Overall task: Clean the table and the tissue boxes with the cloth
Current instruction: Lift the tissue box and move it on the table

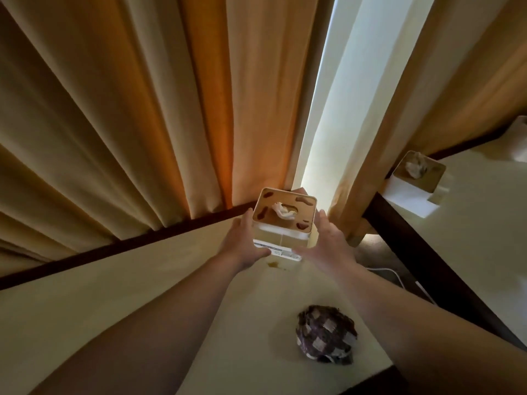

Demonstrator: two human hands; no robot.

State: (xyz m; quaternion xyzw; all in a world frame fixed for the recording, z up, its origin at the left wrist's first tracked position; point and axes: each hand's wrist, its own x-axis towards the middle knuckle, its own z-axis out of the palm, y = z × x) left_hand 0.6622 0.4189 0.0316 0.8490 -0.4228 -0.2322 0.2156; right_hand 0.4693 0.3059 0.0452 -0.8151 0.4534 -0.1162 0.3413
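Left hand [242,240] pressed flat against the left wall of the near tissue box [281,232], fingers fairly straight, thumb toward the near bottom edge. Right hand [328,243] spread at the box's right side, fingers extended and blurred; contact with the wall not certain. Neither hand curled round anything. Box at the far right corner of the counter [142,280], hard up against the orange curtains [142,109], its wooden lid [285,210] marked with dark brown smears and a tissue [281,212] poking up through the slot. Whether lifted or resting, impossible to tell.

Just near of the box, a brownish stain [275,264] on the counter. Nearer again, between the forearms, the balled checked cloth [325,334], lying free, touched by neither hand.

Likely troubles: with only flat palms squeezing smooth walls, a slip and a drop onto the counter or off the right edge into the gap. A tilt could loosen the lid or smear the brown marks onto a palm. Curtain folds close behind, easily brushed by the dirty lid. Stain apt to be covered if the box goes back down there unwiped.

Well apart at far right, a second tissue box [416,181] on another counter [470,238], untouched.
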